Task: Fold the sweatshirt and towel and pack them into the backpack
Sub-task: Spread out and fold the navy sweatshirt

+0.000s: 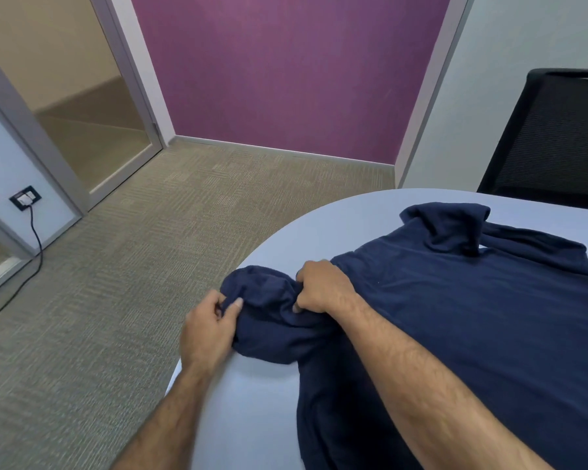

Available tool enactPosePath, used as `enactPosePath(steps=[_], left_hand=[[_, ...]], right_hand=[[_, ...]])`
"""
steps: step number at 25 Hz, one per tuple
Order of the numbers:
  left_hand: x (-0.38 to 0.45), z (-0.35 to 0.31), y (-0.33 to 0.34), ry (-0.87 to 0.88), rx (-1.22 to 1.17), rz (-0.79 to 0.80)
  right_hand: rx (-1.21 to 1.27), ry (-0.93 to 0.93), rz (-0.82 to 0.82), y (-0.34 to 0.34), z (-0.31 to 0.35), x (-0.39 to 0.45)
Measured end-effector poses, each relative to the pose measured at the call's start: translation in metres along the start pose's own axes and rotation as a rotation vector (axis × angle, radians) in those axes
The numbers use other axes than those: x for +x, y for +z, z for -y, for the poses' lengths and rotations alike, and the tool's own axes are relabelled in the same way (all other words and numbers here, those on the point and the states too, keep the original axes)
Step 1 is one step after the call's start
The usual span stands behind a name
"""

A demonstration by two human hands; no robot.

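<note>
Pale blue rounded tabletop (272, 401), carrying a navy sweatshirt (472, 317) spread mostly flat over its right part, collar end bunched up at the far side and one sleeve (269, 310) crumpled at the near-left rim. Left hand (207, 329) pinching the sleeve's outer end right at the table's edge; right hand (323, 286) just beside it, fingers curled into the cloth where sleeve meets body. Both clamped on the same sleeve, close together but not touching. Biggest risk, likely: the whole garment dragging toward the rim if the sleeve gets tugged hard, then sliding off onto the carpet (116, 283) below. Next: the far bunched collar staying lumpy and making a crooked, bulky fold. Smaller: sleeve twisted inside itself, leaving a ridge that spoils a flat pack. Smallest: cuff slipping from the left pinch, being only lightly caught. Neither towel nor backpack in view, so packing clearly not yet begun.
</note>
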State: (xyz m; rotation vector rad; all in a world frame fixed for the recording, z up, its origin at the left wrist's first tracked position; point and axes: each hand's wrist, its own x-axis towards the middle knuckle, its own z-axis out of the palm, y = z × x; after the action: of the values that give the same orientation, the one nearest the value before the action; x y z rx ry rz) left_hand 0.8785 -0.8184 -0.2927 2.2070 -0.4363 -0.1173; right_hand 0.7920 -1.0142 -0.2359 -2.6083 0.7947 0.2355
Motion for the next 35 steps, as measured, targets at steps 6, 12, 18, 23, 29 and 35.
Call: enactPosePath(steps=[6, 12, 18, 23, 29, 35], left_hand=[[0.026, -0.009, -0.043, -0.11, -0.208, -0.56], [0.009, -0.004, -0.018, -0.104, -0.025, -0.355], [-0.075, -0.058, 0.06, 0.716, 0.181, 0.041], [-0.158, -0.084, 0.111, 0.71, 0.476, 0.437], [-0.204, -0.081, 0.104, 0.422, 0.75, 0.683], [-0.219, -0.066, 0.067, 0.328, 0.814, 0.753]], right_hand=[[0.826, -0.125, -0.003, -0.019, 0.029, 0.006], [0.549, -0.176, -0.243, 0.021, -0.016, -0.043], [0.287, 0.055, -0.512, 0.064, -0.13, -0.125], [0.065, 0.297, -0.542, 0.081, -0.223, -0.237], [-0.135, 0.511, -0.397, 0.097, -0.301, -0.377], [-0.155, 0.831, -0.214, 0.103, -0.327, -0.448]])
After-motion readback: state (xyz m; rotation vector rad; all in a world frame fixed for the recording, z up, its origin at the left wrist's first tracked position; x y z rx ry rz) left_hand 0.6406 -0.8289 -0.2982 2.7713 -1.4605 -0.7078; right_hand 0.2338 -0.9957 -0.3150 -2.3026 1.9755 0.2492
